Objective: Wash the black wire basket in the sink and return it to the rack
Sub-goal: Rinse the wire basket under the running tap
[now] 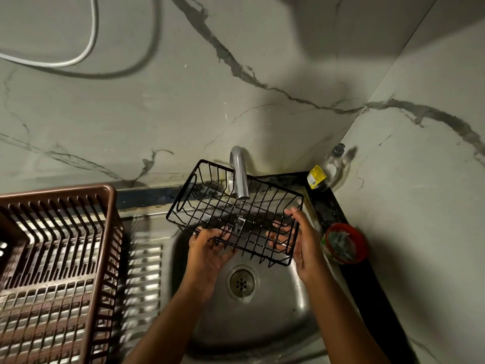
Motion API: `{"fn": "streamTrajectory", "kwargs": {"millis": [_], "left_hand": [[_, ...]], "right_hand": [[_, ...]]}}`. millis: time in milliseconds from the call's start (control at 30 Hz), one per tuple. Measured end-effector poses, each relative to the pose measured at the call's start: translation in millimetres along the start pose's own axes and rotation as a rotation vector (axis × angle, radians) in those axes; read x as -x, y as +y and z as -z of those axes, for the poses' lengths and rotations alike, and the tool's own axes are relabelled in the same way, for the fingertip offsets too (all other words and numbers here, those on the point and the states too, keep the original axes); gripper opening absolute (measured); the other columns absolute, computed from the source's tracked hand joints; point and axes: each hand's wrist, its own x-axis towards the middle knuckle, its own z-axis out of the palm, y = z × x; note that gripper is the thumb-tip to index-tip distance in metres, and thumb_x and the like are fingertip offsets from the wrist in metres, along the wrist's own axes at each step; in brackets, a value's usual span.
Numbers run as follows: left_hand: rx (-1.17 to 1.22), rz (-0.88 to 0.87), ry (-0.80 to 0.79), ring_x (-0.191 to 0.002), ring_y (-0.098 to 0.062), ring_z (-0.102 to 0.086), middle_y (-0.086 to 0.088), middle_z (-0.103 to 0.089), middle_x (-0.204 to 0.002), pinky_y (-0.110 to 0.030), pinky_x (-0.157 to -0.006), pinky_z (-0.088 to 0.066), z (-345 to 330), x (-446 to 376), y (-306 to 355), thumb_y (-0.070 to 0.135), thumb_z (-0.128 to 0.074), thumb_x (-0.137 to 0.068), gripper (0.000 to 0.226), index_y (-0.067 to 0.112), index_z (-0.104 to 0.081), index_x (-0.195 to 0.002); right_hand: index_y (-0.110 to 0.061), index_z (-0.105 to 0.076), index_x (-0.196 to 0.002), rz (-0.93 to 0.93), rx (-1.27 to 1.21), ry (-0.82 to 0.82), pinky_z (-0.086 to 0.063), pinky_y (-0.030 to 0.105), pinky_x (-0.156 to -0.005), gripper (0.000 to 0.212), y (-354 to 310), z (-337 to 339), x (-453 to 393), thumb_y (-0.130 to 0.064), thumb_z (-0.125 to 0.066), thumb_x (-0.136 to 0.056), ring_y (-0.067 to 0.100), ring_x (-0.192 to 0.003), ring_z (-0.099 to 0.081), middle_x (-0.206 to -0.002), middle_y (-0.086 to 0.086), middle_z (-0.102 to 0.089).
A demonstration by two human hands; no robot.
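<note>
Over the sink (283, 306), hands gripping black wire basket (215, 206), right fingers half-hidden behind wires

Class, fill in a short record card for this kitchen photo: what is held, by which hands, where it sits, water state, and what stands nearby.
held item: black wire basket
left hand: fingers curled on the basket's near edge
right hand: holds the basket's right end
position: above the sink, under the tap
water: thin stream runs from the tap
left of sink: brown rack
right of sink: soap bottle, red tub
</note>
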Motion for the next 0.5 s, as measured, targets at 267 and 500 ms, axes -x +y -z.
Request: {"fn": "streamTrajectory", "kwargs": {"millis": [267, 500], "left_hand": [[0.036, 0.006, 0.019, -0.103, -0.031, -0.063, -0.017, -0.063, -0.109, -0.051, -0.095, -0.052, -10.5, -13.2, 1.4, 0.026, -0.071, -0.071, 0.057, 0.007, -0.054, -0.122], [0.071, -0.035, 0.034, -0.089, -0.025, -0.063, -0.008, -0.065, -0.087, -0.044, -0.087, -0.051, -11.5, -11.1, 10.6, 0.012, -0.048, -0.094, 0.016, 0.012, -0.059, -0.082]], "right_hand": [[-0.017, -0.063, -0.122, 0.014, -0.015, 0.022, -0.055, 0.062, -0.084, 0.054, -10.3, -0.4, -12.6, -0.051, -0.072, -0.081, 0.044, -0.092, -0.072, -0.106, 0.021, -0.073], [-0.016, -0.058, -0.129, 0.005, 0.016, -0.039, -0.056, 0.059, -0.083, 0.070, -13.7, -17.1, -20.0, -0.056, -0.074, -0.074, 0.045, -0.094, -0.071, -0.111, 0.023, -0.071]]}}
